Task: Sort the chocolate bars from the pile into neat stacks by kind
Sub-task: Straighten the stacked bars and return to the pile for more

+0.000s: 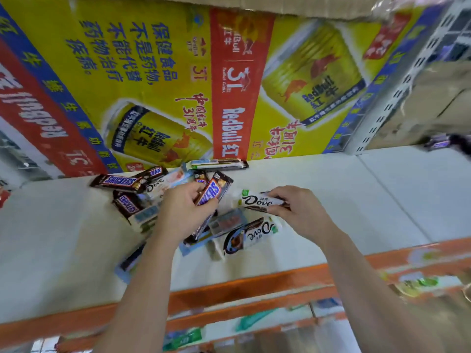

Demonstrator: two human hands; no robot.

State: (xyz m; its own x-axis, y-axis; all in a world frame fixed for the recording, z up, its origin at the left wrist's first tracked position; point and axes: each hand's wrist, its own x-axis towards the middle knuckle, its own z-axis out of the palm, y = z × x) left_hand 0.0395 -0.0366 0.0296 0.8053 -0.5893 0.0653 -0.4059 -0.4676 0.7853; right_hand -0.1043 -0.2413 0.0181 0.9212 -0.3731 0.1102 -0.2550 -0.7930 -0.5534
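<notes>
The white flat shelf board (356,200) with an orange front rail (254,281) carries the loose pile of chocolate bars (158,200), which lies left of the middle and reaches back to the rear wall. The left hand (183,210) is over the pile, its fingers curled round a brown Snickers bar with blue and red lettering (211,193), held tilted above the other wrappers. The right hand (300,212) pinches the end of a white Dove bar with dark script (257,201) at the pile's right edge. Just in front of it a second white Dove bar showing a brown swirl (251,235) lies flat on the board. Two more brown Snickers bars (119,180) lie at the pile's left side, and a long pale bar with a dark end (216,164) lies against the back. A yellow and red Red Bull poster (153,72) covers the rear wall. A grey perforated metal upright (397,90) stands at the right, with blurred dark wrappers (441,142) near its foot.
</notes>
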